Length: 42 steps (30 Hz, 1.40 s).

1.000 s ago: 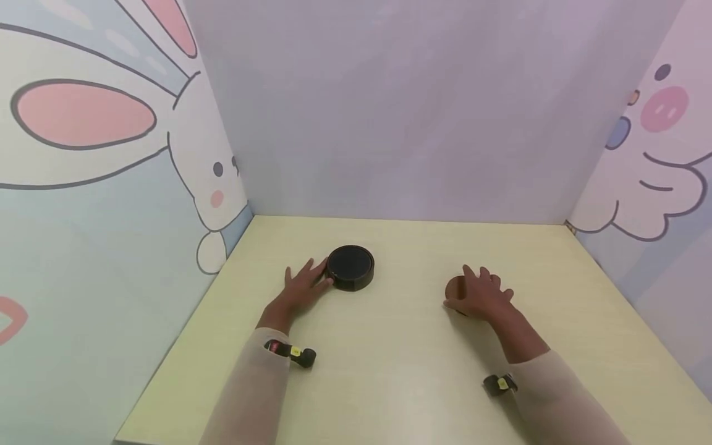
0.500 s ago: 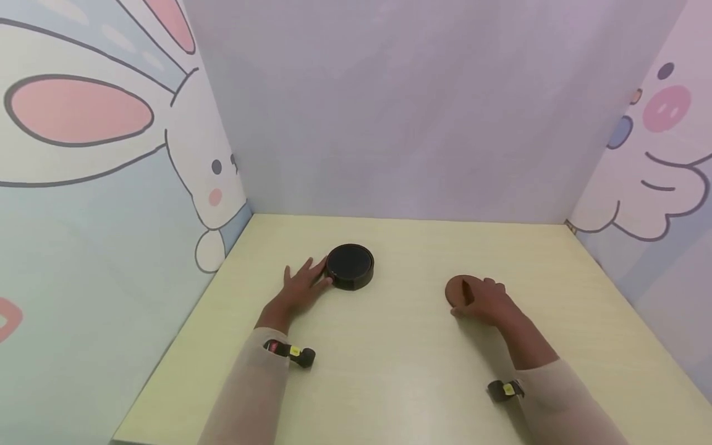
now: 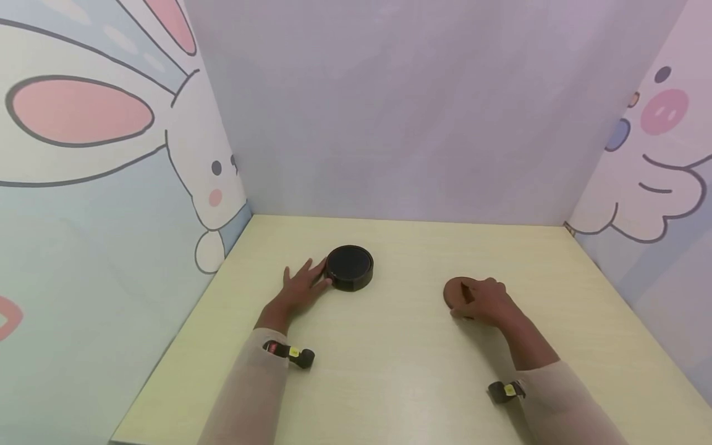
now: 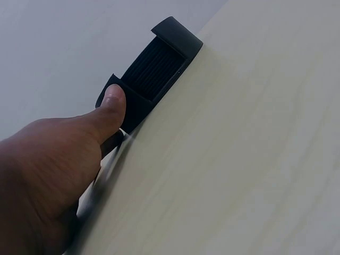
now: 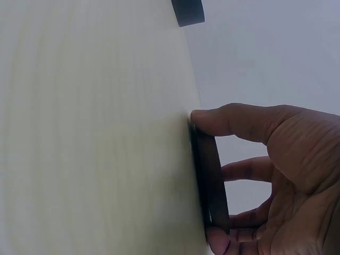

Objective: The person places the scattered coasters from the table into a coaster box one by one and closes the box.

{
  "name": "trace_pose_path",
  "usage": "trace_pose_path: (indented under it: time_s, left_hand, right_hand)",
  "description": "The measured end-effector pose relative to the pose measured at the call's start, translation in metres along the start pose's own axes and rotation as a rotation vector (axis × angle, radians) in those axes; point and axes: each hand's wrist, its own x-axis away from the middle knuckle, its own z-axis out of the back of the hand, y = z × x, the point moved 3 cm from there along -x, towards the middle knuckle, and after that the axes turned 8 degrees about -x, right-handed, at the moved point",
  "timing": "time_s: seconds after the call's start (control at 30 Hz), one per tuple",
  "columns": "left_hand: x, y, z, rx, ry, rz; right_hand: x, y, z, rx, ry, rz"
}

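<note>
On the left half of the table stands a round black coaster holder (image 3: 350, 264). The left wrist view shows a cut-out in its wall, with a stack of thin dark coasters (image 4: 154, 66) inside. My left hand (image 3: 299, 290) reaches it from the left, fingers spread and straight, with the thumb (image 4: 114, 98) against the wall beside the cut-out. To the right, my right hand (image 3: 489, 301) grips a brown round coaster (image 3: 455, 293) by its edges. In the right wrist view the thumb (image 5: 210, 122) is at one edge and fingertips are at the opposite edge, the coaster close over the tabletop.
The pale wood table (image 3: 389, 371) meets a plain lilac back wall (image 3: 400, 111). Side walls with a printed rabbit (image 3: 200, 167) and a pig (image 3: 662, 148) stand left and right. A strapped wrist camera (image 3: 300, 357) sits at the left cuff, another camera (image 3: 500, 392) at the right.
My right hand has shifted slightly right and nearer, its fingers drawn in from spread over the coaster to its edges, uncovering more of the top. The left hand and holder stay put.
</note>
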Motion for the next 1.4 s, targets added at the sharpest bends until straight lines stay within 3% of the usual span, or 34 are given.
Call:
trace_pose_path:
  time_s: [0.53,0.73,1.07,1.4]
  left_hand:
    - [0.002,0.001,0.003,-0.006,0.002,-0.006]
    - [0.001,0.001,0.003,-0.001,0.006,-0.011]
    - [-0.002,0.000,0.003,-0.008,0.003,-0.011]
    - [-0.001,-0.001,0.002,-0.005,-0.005,-0.003]
  right_hand:
    - [-0.001,-0.004,0.002,-0.029,0.051,-0.014]
    - [0.000,-0.006,0.003,-0.040,0.094,0.042]
    - [-0.001,-0.007,-0.001,-0.158,0.179,0.187]
    - [-0.003,-0.020,-0.006,-0.263,0.198,0.308]
